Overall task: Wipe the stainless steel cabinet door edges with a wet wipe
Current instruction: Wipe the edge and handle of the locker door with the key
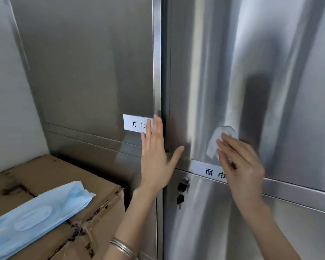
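1. The right hand (240,166) presses one crumpled white wet wipe (219,141) against the right cabinet door (270,53), up and to the right of the padlock (184,182). Its fingers lie nearly straight over the cloth rather than closing round it.
2. The left hand (156,156) is wide open with straight fingers and the thumb spread, and it holds nothing. It lies up and to the left of the padlock, over the vertical edge where the two doors meet.
3. Thin silver bangles (122,247) ring the left wrist, below and left of the padlock.
4. The padlock is small, with a metal shackle. A dark-headed key (180,199) dangles beneath it.
5. Both doors are brushed stainless steel. The right one has streaky reflections, and the left cabinet door (86,62) is duller.
6. There are two white rectangular labels with black characters. One label (135,123) is up and left of the padlock, partly under the left fingers. The other label (208,170) is just up and right of the padlock, partly under the right hand.
7. One brown cardboard box (45,177), taped and printed, stands left of the padlock. On its top lies one soft pale-blue wipe pack (32,216) with an oval flap.
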Demonstrator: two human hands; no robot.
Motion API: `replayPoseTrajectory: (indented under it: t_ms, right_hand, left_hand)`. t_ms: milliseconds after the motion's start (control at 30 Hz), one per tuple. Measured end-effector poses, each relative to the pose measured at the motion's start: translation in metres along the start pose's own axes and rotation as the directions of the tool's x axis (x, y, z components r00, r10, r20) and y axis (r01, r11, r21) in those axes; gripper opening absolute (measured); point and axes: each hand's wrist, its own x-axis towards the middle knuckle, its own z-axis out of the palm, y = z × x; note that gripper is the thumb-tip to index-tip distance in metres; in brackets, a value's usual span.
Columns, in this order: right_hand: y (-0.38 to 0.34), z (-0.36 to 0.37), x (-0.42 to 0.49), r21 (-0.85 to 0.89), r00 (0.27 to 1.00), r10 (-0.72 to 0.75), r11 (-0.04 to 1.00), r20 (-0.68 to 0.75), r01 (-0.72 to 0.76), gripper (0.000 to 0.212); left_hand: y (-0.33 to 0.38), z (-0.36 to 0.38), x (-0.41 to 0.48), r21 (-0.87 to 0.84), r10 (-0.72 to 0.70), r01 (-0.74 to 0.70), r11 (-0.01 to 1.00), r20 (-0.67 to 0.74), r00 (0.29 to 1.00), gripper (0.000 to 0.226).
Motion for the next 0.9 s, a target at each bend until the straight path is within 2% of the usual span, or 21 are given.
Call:
replayPoseTrajectory:
  t_ms: [267, 467, 567, 700, 900]
  right_hand:
    - [0.002, 0.01, 0.001, -0.16, 0.998, 0.0, 0.987, -0.069, -0.011, 0.014]
    - [-0.014, -0.005, -0.009, -0.211, 0.991, 0.131, 0.969, 0.006, -0.126, 0.016]
    - [-0.028, -0.021, -0.039, -0.187, 0.969, 0.248, 0.951, -0.004, -0.244, 0.018]
    - [-0.052, -0.029, -0.086, -0.212, 0.916, 0.398, 0.901, 0.055, -0.378, 0.019]
    - [-0.087, -0.025, -0.134, -0.191, 0.856, 0.486, 0.87, 0.177, -0.454, 0.017]
  left_hand:
    - [-0.039, 0.012, 0.006, 0.056, 0.046, -0.054, 0.997, 0.13, 0.99, 0.081]
    - [-0.056, 0.01, -0.009, -0.096, 0.045, -0.032, 0.995, 0.138, 0.989, 0.076]
    - [-0.074, 0.013, -0.051, -0.114, -0.037, 0.058, 0.992, 0.181, 0.983, 0.08]
    - [-0.093, 0.03, -0.109, 0.023, -0.131, 0.129, 0.991, 0.251, 0.959, 0.087]
    - [-0.093, 0.054, -0.123, 0.188, -0.211, 0.171, 0.967, 0.222, 0.952, 0.1]
